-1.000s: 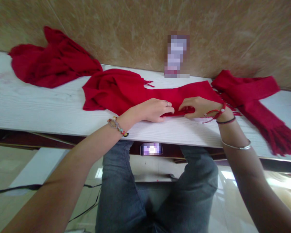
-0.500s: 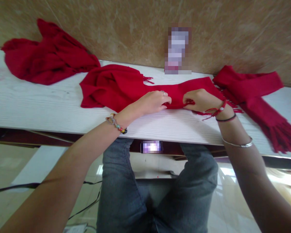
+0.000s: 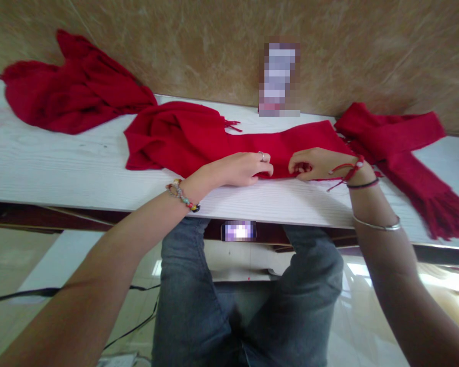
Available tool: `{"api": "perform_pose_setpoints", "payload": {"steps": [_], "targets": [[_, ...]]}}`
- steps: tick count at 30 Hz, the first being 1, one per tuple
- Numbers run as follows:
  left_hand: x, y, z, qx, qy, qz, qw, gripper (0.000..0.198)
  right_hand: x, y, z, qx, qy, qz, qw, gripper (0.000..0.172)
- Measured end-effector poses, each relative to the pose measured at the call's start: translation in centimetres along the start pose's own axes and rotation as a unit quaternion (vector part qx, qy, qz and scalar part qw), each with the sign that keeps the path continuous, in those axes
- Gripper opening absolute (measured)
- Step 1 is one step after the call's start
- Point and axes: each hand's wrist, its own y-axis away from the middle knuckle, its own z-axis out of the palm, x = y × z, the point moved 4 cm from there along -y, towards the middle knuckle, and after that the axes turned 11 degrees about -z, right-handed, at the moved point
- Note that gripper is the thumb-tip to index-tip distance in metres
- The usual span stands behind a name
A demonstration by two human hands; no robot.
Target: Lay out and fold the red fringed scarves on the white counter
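Note:
A red fringed scarf [image 3: 199, 137] lies across the white table in front of me. Its left part is bunched and its narrower right part is laid flat. At the near edge of that flat part, my left hand [image 3: 247, 168] has its fingers curled onto the cloth, a ring showing on one of them. A short way to the right, my right hand [image 3: 315, 164] is closed on the same edge, with its fingertips tucked under. Fringe shows near the right wrist, partly covered by it.
Another red scarf [image 3: 76, 97] lies crumpled at the far left against the wall [image 3: 176, 46]. A third, folded red scarf [image 3: 409, 158] lies on the right. The white table [image 3: 61, 168] is narrow, its front edge close to my legs. A lit, blurred screen [image 3: 239, 231] shows below that edge.
Both hands have shifted slightly toward me, and the scarf's near edge has come with them, so the flat part looks wider. The other scarves stay put.

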Motion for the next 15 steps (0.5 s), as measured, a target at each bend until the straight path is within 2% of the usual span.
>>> {"api": "perform_pose_setpoints", "payload": {"steps": [2, 5, 8, 10, 12, 15], "targets": [[-0.2, 0.0, 0.0, 0.015, -0.020, -0.021, 0.999, 0.029, -0.2, 0.0, -0.2, 0.007, 0.024, 0.009, 1.000, 0.012], [-0.8, -0.2, -0.4, 0.068, -0.028, -0.051, 0.996, 0.029, -0.5, -0.3, -0.8, 0.035, 0.061, 0.021, 0.997, 0.008], [-1.3, -0.3, -1.2, 0.143, -0.005, -0.054, 0.988, 0.030, -0.6, -0.4, -1.7, 0.088, 0.086, 0.036, 0.992, 0.007], [-1.4, -0.2, -1.5, 0.164, 0.010, -0.048, 0.985, 0.032, -0.6, -0.3, -2.0, 0.114, 0.101, 0.052, 0.987, 0.007], [-1.2, -0.3, -1.3, 0.127, 0.020, -0.032, 0.991, 0.033, -0.5, -0.3, -1.8, 0.100, 0.102, 0.067, 0.987, 0.006], [-0.9, -0.2, -0.4, 0.016, 0.041, 0.011, 0.999, 0.035, -0.1, -0.3, -0.7, 0.022, 0.058, 0.075, 0.995, 0.005]]}}
